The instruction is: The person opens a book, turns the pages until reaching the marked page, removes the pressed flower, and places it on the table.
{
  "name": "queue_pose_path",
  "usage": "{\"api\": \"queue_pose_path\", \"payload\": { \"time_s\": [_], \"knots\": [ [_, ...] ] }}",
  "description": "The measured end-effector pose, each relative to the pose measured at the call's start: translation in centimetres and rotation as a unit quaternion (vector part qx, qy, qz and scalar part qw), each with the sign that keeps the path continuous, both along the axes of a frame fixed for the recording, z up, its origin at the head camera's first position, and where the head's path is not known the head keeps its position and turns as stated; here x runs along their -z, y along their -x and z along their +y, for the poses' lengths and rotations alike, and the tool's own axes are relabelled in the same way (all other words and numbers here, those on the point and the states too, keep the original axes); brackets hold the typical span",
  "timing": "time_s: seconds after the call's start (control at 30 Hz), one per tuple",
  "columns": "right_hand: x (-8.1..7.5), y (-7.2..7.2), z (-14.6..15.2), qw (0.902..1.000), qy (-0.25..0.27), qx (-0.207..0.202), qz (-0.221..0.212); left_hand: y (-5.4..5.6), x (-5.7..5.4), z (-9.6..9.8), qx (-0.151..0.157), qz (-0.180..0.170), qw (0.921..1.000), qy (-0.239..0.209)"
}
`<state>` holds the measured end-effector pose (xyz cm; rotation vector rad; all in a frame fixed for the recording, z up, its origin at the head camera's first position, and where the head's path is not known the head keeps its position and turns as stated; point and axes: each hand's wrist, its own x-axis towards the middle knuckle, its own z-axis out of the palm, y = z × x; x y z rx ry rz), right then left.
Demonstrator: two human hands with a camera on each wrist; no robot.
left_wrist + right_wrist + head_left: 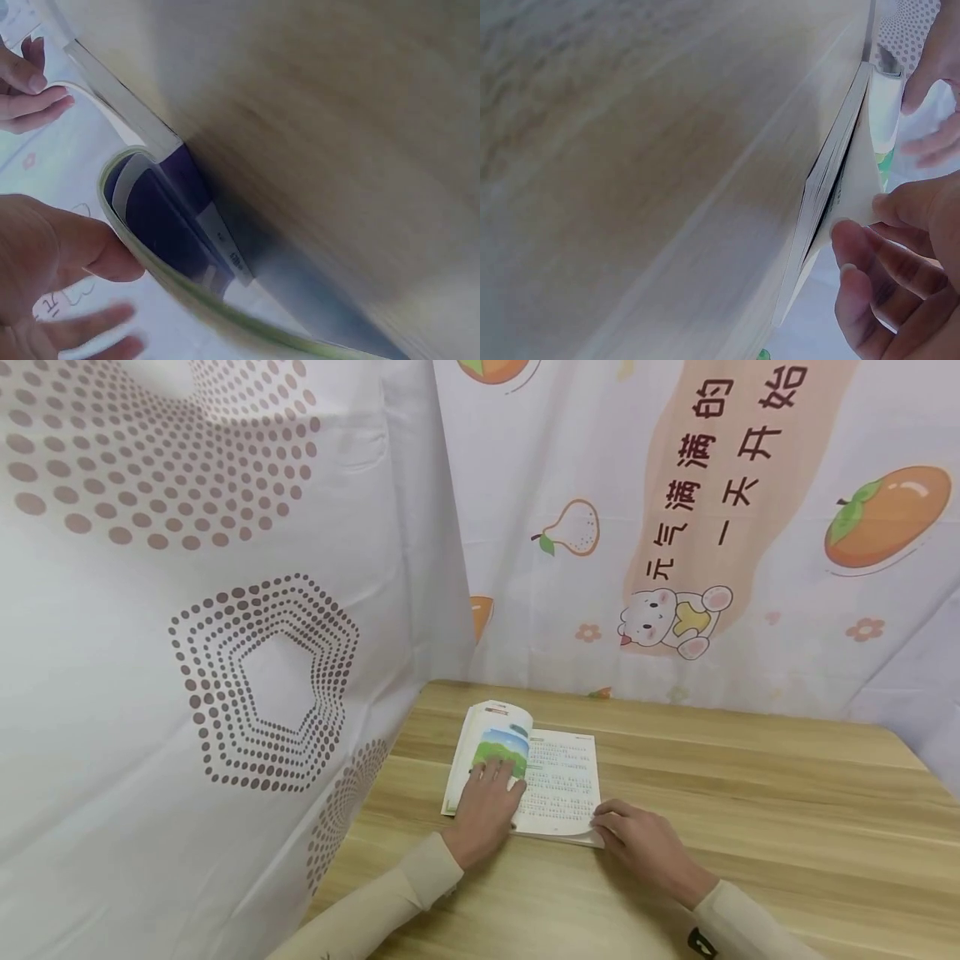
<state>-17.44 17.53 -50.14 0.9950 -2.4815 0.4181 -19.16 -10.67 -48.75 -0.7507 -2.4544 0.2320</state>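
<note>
An open book (pixel 558 785) lies on the wooden table, its left pages curving up and its right page full of printed text. My left hand (pixel 486 806) rests with fairly straight fingers on the left page, over a picture of green hills and blue sky. At the lower right corner, my right hand (pixel 641 843) pinches a page. In the right wrist view, thumb and fingers of that right hand (pixel 904 255) grip the page (pixel 859 172), lifted off the stack beneath. The left wrist view shows the dark purple spine (pixel 184 180) and the curled left pages beside the left hand (pixel 60 262).
The wooden table (pixel 750 785) extends to the right of the book. A white curtain with brown dots (pixel 187 827) hangs close on the left. Behind the table hangs a white cloth (pixel 540 635) with printed fruit, characters and a cartoon bear.
</note>
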Motion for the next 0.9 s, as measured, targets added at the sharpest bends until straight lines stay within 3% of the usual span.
{"api": "queue_pose_path", "payload": {
  "time_s": [0.13,0.4,0.67,0.9],
  "knots": [
    [0.03,0.02,0.02,1.0,-0.006,0.0,0.0,-0.1,0.14,-0.14,0.018,-0.028,0.9993,0.019],
    [-0.12,-0.06,0.02,0.9992,-0.022,0.008,-0.031,0.09,0.48,0.1,0.037,-0.035,0.9987,0.011],
    [-0.04,0.05,-0.01,0.9996,-0.025,0.005,-0.013,0.0,0.69,0.21,0.073,-0.01,0.9973,-0.007],
    [-0.02,0.22,0.02,0.9998,-0.016,0.009,-0.001,-0.05,0.62,0.37,0.061,-0.016,0.998,-0.002]
  ]
}}
